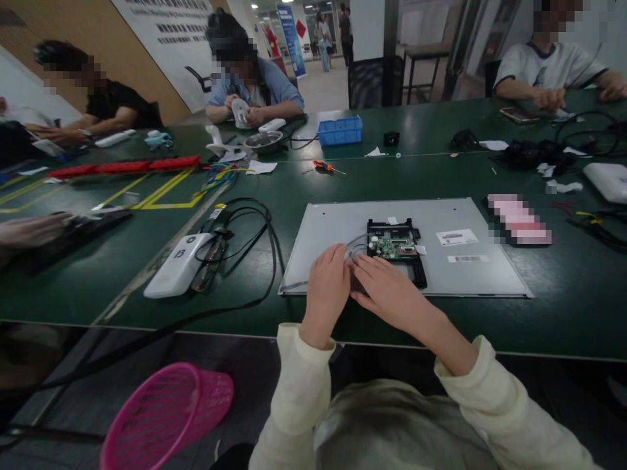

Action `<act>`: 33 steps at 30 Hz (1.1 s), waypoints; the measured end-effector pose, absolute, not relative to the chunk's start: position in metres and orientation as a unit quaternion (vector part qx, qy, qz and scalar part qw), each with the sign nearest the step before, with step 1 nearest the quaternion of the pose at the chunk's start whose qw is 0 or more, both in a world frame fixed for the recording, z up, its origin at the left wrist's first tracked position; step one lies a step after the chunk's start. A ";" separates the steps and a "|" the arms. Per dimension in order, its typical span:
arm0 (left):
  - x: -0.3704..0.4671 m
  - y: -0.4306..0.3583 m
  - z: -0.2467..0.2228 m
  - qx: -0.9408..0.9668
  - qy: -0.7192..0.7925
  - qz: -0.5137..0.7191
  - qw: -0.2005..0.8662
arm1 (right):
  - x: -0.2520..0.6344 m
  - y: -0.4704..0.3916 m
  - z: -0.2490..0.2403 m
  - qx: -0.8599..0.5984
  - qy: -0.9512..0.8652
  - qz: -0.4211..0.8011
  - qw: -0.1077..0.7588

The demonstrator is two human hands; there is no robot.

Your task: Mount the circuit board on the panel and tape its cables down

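A silver flat panel (323, 225) lies on the green table before me, with two labels on its right side. A black plastic frame (420, 271) bearing a green circuit board (392, 247) rests on the panel. Thin grey cables (359, 243) run from the board's left side toward my fingers. My left hand (327, 284) is closed at the cables, its fingertips bent inward over the panel. My right hand (386, 286) meets it from the right, fingers pinched on the cables and overlapping the frame's lower left part. The exact grip of the fingertips is partly hidden.
To the left lie a white device (176, 267) and looping black cables (267, 228). A pink-screened phone (519, 219) is right of the panel. Farther back are an orange screwdriver (323, 166) and a blue basket (339, 130). Several people sit around the table. A pink basket (161, 418) stands below.
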State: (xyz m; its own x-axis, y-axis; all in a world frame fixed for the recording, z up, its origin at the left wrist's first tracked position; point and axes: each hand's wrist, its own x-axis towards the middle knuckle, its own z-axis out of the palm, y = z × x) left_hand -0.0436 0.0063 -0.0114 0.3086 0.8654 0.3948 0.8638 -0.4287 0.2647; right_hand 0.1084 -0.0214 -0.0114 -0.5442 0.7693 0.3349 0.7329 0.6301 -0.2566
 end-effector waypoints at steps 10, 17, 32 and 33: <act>-0.038 0.004 -0.014 0.809 0.571 0.133 -0.044 | 0.109 -0.026 -0.025 -0.433 -0.872 0.060 0.221; -0.031 0.006 -0.011 0.739 0.648 0.183 0.030 | 0.110 -0.031 -0.025 -0.442 -0.859 0.110 0.236; -0.035 0.013 -0.023 0.731 0.649 0.200 0.069 | 0.114 -0.034 -0.017 -0.446 -0.855 0.129 0.231; -0.035 0.013 -0.025 0.731 0.647 0.205 0.071 | 0.114 -0.034 -0.017 -0.447 -0.854 0.129 0.232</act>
